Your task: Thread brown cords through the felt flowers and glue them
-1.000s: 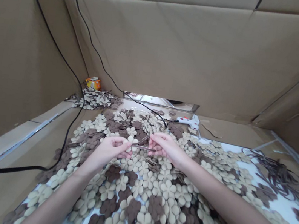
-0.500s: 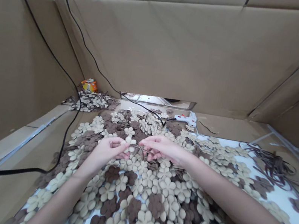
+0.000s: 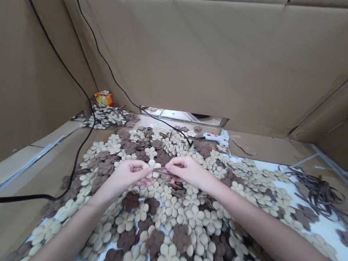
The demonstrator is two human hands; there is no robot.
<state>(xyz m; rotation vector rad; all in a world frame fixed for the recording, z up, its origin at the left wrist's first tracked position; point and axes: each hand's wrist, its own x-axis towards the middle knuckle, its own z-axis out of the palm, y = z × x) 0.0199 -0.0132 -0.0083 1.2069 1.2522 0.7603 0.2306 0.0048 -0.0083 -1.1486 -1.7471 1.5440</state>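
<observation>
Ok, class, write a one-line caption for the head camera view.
Left hand and right hand hold a thin brown strip over piled tan and brown cutout flowers, a glue gun beyond.

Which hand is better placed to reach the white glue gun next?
Probably the right hand: it lies closer to the white glue gun, and its fingers only pinch a thin brown strip, while the left hand holds a cream flower shape.

Flower cut-outs [image 3: 168, 258] beige and dark brown, jumbled mix; pinched strip [image 3: 162, 171] brown; cardboard walls [image 3: 187, 52] tan; glue gun [image 3: 216, 138] white, orange trigger.
</observation>
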